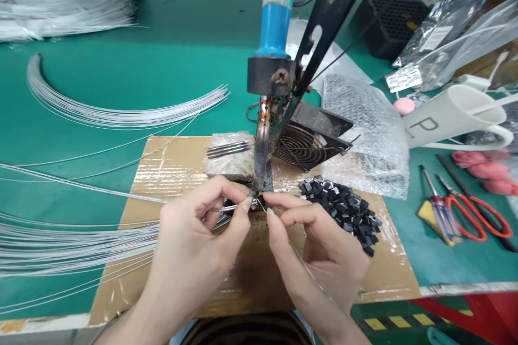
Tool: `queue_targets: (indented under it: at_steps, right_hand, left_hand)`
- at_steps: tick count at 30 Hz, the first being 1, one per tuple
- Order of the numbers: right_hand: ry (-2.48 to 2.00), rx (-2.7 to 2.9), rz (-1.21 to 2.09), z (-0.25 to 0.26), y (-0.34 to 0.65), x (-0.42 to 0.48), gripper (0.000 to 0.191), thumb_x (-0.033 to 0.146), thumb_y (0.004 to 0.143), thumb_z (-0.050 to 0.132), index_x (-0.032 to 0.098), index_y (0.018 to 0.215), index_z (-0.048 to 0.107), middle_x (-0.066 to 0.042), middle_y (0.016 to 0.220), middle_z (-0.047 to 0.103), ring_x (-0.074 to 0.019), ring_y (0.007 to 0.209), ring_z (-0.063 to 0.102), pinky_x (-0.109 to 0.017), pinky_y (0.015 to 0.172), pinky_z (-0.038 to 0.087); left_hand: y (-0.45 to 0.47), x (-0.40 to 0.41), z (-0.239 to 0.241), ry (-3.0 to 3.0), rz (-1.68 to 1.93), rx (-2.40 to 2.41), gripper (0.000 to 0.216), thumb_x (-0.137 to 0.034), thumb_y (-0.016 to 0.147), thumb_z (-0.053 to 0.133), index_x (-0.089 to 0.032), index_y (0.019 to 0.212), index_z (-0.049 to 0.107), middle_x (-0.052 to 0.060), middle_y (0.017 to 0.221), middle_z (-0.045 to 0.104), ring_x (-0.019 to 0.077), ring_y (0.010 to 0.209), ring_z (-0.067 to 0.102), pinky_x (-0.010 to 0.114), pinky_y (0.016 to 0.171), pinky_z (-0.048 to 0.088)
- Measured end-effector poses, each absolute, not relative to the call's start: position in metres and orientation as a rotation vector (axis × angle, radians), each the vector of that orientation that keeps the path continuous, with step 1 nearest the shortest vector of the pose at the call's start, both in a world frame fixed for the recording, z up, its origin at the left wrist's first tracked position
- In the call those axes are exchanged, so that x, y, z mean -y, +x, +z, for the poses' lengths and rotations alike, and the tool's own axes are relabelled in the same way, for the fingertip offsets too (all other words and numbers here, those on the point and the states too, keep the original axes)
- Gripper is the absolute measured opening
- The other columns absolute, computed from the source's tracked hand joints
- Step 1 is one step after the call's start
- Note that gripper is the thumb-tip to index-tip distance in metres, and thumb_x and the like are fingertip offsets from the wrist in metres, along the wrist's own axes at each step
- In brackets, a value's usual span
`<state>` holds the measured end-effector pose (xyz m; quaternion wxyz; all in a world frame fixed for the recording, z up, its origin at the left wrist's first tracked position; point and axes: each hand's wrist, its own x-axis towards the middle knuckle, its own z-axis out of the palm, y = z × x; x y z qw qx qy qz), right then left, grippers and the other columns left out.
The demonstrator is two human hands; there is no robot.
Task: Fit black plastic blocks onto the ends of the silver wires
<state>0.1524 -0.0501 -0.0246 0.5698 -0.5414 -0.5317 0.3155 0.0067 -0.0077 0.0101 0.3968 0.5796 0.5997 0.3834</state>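
Pinching a wire (226, 208) in the closed left hand (202, 221) and a fine strand (262, 206) in the closed right hand (319, 242), the person holds both at the soldering iron (261, 161) tip, while the full heap of black parts (343, 210) and the wire bundle (81, 237) indicate most work remains.

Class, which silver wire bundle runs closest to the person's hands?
The lower-left bundle, fanning across to the left hand; the curved bundle and top-left pile lie farther back.
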Motion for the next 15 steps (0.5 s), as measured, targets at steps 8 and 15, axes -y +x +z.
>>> queue_targets:
  at_steps: [8,15]
  right_hand:
    - [-1.286,1.233,0.796,-0.028,0.153,0.051,0.019,0.007,0.091,0.073,0.023,0.085,0.066,0.0,0.113,0.082,-0.0146,0.104,0.079,-0.025,0.098,0.057]
    - [-1.306,1.203,0.837,-0.026,0.164,0.052,0.017,0.009,0.092,0.072,0.023,0.083,0.066,-0.002,0.11,0.083,-0.0178,0.106,0.079,-0.029,0.097,0.058]
  left_hand:
    - [0.003,0.007,0.006,1.494,0.945,-1.547,0.009,-0.02,0.079,0.069,-0.025,0.071,0.071,-0.003,0.079,0.081,0.0157,0.069,0.076,0.019,0.047,0.047]
    - [-0.003,0.019,-0.002,1.815,0.954,-1.571,0.011,-0.02,0.09,0.066,-0.027,0.082,0.069,-0.006,0.085,0.079,0.0094,0.05,0.057,0.025,0.043,0.041]
